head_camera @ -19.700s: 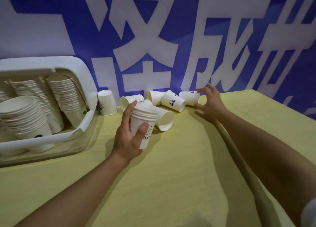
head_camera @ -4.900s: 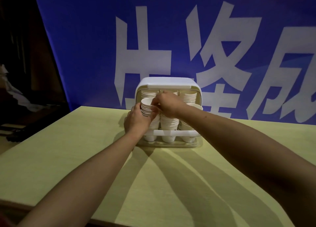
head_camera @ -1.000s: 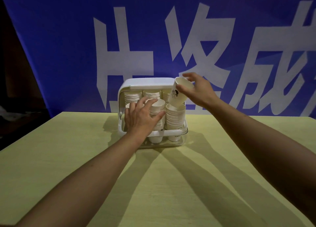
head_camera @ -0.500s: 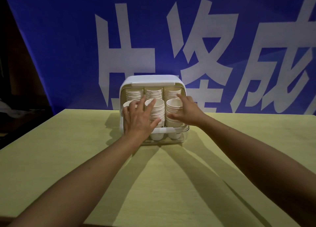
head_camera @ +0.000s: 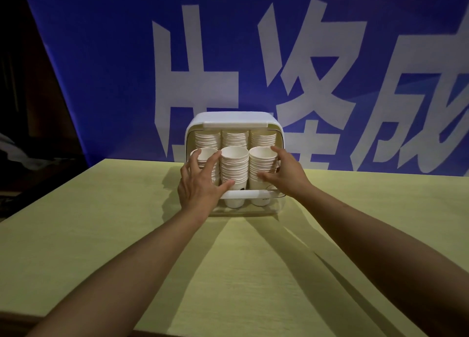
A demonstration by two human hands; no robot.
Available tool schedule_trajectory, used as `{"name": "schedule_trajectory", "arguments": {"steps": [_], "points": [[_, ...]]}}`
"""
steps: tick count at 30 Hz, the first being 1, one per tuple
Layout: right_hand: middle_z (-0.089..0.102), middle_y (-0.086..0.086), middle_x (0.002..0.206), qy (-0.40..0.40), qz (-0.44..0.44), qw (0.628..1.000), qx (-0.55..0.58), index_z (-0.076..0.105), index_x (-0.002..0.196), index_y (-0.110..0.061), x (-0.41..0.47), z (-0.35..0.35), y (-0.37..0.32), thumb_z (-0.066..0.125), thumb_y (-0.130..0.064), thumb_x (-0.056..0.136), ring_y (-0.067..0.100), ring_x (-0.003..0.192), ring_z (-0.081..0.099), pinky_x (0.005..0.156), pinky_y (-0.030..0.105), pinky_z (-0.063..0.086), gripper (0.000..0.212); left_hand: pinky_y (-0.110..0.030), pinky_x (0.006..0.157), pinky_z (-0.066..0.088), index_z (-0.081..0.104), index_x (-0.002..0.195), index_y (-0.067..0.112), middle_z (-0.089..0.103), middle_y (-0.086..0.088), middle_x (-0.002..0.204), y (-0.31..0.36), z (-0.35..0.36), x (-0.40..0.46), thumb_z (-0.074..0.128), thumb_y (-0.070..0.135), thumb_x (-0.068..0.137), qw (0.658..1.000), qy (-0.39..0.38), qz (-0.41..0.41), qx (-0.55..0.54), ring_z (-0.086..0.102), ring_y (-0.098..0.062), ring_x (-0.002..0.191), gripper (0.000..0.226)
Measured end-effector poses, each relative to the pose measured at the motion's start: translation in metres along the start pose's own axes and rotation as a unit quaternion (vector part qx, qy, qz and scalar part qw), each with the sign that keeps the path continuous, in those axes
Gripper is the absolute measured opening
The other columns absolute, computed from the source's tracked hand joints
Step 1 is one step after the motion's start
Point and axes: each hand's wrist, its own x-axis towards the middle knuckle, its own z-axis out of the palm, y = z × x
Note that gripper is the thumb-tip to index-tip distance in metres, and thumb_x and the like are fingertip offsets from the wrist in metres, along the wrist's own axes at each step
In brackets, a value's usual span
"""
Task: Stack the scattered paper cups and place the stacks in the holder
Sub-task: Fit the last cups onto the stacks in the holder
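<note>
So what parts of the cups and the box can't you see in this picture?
All from the head view:
- Front left stack: the left hand covers most of it.
- Back row of stacks: lower parts hidden behind the front stacks.
- Front right stack: its right side is behind the right hand.
- Print on the bottom cups: too small to read.
- Holder: its back is out of sight.

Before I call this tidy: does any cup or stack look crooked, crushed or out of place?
Nothing stands out. Three front stacks stand upright behind the holder rail, three more behind them. The left hand rests on the left stack, the right hand on the right one. No loose cups show on the table.
</note>
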Motion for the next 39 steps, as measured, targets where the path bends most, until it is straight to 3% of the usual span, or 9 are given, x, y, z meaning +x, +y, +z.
{"name": "schedule_trajectory", "arguments": {"steps": [6, 9, 12, 17, 23, 26, 31, 36, 39], "points": [[0.040, 0.004, 0.153, -0.023, -0.002, 1.000, -0.010, 0.030, 0.152, -0.025, 0.002, -0.003, 0.001, 0.081, -0.041, 0.078, 0.028, 0.136, 0.045, 0.105, 0.046, 0.045, 0.091, -0.046, 0.104, 0.044, 0.019, 0.151, 0.053, 0.011, 0.004, 0.163, -0.001, 0.000, 0.001, 0.071, 0.067, 0.080, 1.000, -0.015, 0.006, 0.006, 0.025, -0.028, 0.145, 0.089], [0.042, 0.006, 0.149, 0.055, -0.016, 0.998, -0.003, 0.035, 0.149, -0.024, 0.004, -0.011, -0.004, 0.066, -0.052, 0.088, 0.027, 0.131, 0.048, 0.103, 0.045, 0.047, 0.073, -0.051, 0.110, 0.038, 0.012, 0.153, 0.048, 0.009, 0.001, 0.165, -0.003, -0.005, 0.005, 0.062, 0.071, 0.082, 0.999, 0.020, 0.020, -0.016, 0.020, -0.030, 0.148, 0.089], [0.040, 0.006, 0.148, 0.099, -0.023, 0.994, 0.032, 0.038, 0.148, -0.027, 0.015, -0.026, -0.013, 0.058, -0.049, 0.095, 0.026, 0.129, 0.048, 0.105, 0.048, 0.047, 0.061, -0.055, 0.113, 0.036, 0.016, 0.154, 0.042, 0.012, -0.001, 0.166, -0.004, -0.018, 0.030, 0.055, 0.065, 0.091, 0.995, 0.065, 0.011, -0.079, 0.019, -0.032, 0.151, 0.078], [0.040, 0.009, 0.150, 0.048, -0.017, 0.999, 0.011, 0.040, 0.149, -0.024, 0.028, -0.036, -0.026, 0.056, -0.039, 0.098, 0.027, 0.131, 0.047, 0.104, 0.040, 0.042, 0.055, -0.054, 0.109, 0.043, 0.030, 0.154, 0.039, 0.029, -0.002, 0.160, -0.011, -0.036, 0.081, 0.057, 0.051, 0.098, 0.979, -0.015, -0.025, -0.200, 0.037, -0.030, 0.142, 0.063], [0.043, 0.006, 0.147, 0.070, -0.007, 0.996, 0.045, 0.047, 0.143, -0.023, 0.021, -0.033, -0.021, 0.059, -0.038, 0.097, 0.025, 0.128, 0.050, 0.102, 0.041, 0.046, 0.051, -0.052, 0.106, 0.046, 0.035, 0.149, 0.044, 0.038, 0.000, 0.158, -0.017, -0.038, 0.062, 0.058, 0.050, 0.098, 0.976, -0.021, -0.010, -0.218, 0.042, -0.027, 0.139, 0.057], [0.047, 0.003, 0.142, 0.086, -0.008, 0.992, 0.092, 0.049, 0.137, -0.024, 0.010, -0.028, -0.013, 0.063, -0.040, 0.095, 0.022, 0.120, 0.056, 0.095, 0.037, 0.051, 0.047, -0.042, 0.101, 0.047, 0.038, 0.147, 0.044, 0.041, 0.004, 0.154, -0.023, -0.040, 0.043, 0.060, 0.046, 0.098, 0.964, 0.004, 0.008, -0.265, 0.044, -0.017, 0.135, 0.054], [0.047, -0.001, 0.139, 0.112, -0.042, 0.984, 0.131, 0.042, 0.140, -0.027, -0.023, -0.016, 0.007, 0.069, -0.041, 0.090, 0.015, 0.116, 0.054, 0.089, 0.028, 0.047, 0.058, -0.027, 0.091, 0.042, 0.041, 0.145, 0.037, 0.039, 0.013, 0.140, -0.029, -0.035, 0.003, 0.069, 0.031, 0.095, 0.963, 0.038, 0.029, -0.265, 0.041, -0.006, 0.121, 0.058], [0.040, -0.004, 0.149, 0.125, -0.065, 0.983, 0.118, 0.034, 0.145, -0.037, -0.039, -0.005, 0.018, 0.075, -0.037, 0.086, 0.009, 0.118, 0.051, 0.092, 0.030, 0.048, 0.072, -0.036, 0.104, 0.044, 0.043, 0.142, 0.042, 0.033, 0.015, 0.154, -0.044, -0.020, -0.019, 0.072, 0.027, 0.091, 0.961, 0.033, 0.044, -0.270, 0.037, -0.006, 0.137, 0.061], [0.035, -0.003, 0.152, 0.122, -0.088, 0.983, 0.106, 0.029, 0.148, -0.041, -0.037, -0.006, 0.018, 0.075, -0.037, 0.086, 0.011, 0.121, 0.049, 0.089, 0.024, 0.045, 0.078, -0.035, 0.103, 0.043, 0.040, 0.145, 0.045, 0.031, 0.011, 0.154, -0.042, -0.019, -0.016, 0.074, 0.027, 0.090, 0.966, 0.043, 0.051, -0.251, 0.035, -0.009, 0.138, 0.067]]}}
